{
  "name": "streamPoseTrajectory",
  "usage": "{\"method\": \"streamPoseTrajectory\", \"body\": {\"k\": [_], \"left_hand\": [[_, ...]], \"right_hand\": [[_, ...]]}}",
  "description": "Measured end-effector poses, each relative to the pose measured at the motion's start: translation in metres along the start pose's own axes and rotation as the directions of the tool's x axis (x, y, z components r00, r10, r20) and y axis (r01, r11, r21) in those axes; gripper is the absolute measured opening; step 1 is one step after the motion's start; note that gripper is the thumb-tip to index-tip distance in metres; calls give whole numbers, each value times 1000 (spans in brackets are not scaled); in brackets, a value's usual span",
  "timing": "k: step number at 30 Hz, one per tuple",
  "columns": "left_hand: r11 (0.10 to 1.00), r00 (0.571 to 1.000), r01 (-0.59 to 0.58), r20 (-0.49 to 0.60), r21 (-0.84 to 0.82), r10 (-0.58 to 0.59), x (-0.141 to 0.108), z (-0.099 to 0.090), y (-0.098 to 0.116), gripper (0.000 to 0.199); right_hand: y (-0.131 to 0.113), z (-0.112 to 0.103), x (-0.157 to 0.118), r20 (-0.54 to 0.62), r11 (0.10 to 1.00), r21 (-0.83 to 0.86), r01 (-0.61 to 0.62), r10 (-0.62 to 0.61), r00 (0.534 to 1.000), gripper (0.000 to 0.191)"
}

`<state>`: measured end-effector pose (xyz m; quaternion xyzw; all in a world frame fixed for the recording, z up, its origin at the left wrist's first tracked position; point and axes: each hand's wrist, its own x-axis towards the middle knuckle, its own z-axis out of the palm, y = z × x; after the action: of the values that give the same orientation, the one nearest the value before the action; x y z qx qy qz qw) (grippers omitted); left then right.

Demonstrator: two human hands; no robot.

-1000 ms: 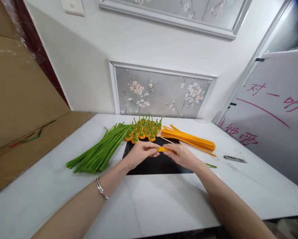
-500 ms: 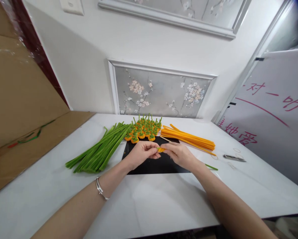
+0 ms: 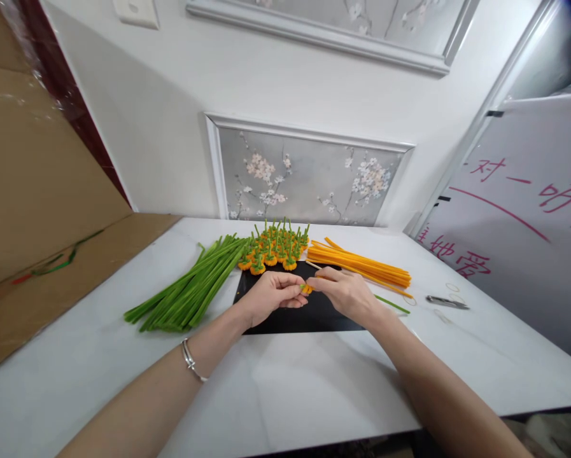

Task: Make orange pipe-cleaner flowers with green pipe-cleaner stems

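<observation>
Between my hands, above a black mat (image 3: 289, 321), is a small orange pipe-cleaner piece (image 3: 307, 289) with a bit of green at its left end. My left hand (image 3: 275, 296) pinches it from the left with thumb and forefinger. From the right, my right hand (image 3: 345, 292) closes its fingertips on the orange part and hides some of it. A green pipe cleaner (image 3: 393, 305) sticks out to the right from behind my right hand. Just beyond the hands stand several finished orange pumpkin-like pieces (image 3: 270, 257) with green stems.
A bundle of green pipe cleaners (image 3: 184, 289) lies on the left of the white table (image 3: 285, 388). Orange pipe cleaners (image 3: 361, 264) lie at right, beside a thin stick (image 3: 314, 264). Further right are metal snips (image 3: 447, 302) and thin rings (image 3: 452, 287). Cardboard (image 3: 51, 191) borders the left.
My right hand has turned and its fingers have shifted over the orange piece. The green pipe cleaner behind it shows more and sits further left and higher. My left hand stays almost still.
</observation>
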<state>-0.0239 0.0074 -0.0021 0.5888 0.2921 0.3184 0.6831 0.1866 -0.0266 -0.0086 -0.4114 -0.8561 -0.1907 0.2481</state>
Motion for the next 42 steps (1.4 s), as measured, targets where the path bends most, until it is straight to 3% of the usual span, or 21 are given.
{"method": "streamPoseTrajectory", "body": {"k": [11, 16, 22, 25, 28, 31, 34, 36, 38, 42], "left_hand": [[985, 998, 60, -23, -160, -64, 0, 1, -4, 25], [996, 995, 51, -87, -69, -57, 0, 1, -3, 25], [964, 984, -137, -84, 230, 159, 2, 4, -6, 25], [869, 945, -230, -113, 438, 307, 4, 5, -11, 23], [817, 917, -262, -130, 513, 376, 4, 4, -15, 22], [831, 915, -261, -148, 491, 375, 5, 1, -14, 20], [850, 890, -245, -240, 466, 388, 7, -5, -11, 17], [873, 863, -238, -320, 426, 391, 10, -9, -9, 15], [911, 861, -231, -365, 342, 355, 11, -12, -6, 16], [974, 926, -224, -316, -27, 204, 9, -9, -3, 28]], "right_hand": [[0, -2, 0, 16, 999, 31, -28, 27, 1000, 33], [-6, -6, 3, 103, 994, -74, -81, 89, 991, 33], [-15, -7, 5, 166, 986, -104, -131, 147, 975, 26], [-17, -3, 5, 183, 987, 13, -163, 158, 970, 26], [-14, 1, 5, 159, 948, 236, -212, 178, 971, 22], [-5, 3, 2, 122, 868, 428, -253, 221, 967, 41], [6, 2, -3, 128, 845, 447, -292, 263, 956, 60], [13, 0, -5, 154, 836, 434, -337, 300, 942, 50], [17, -1, -6, 166, 825, 434, -362, 322, 932, 25], [15, -5, -2, 114, 833, 430, -350, 334, 936, 22]]}}
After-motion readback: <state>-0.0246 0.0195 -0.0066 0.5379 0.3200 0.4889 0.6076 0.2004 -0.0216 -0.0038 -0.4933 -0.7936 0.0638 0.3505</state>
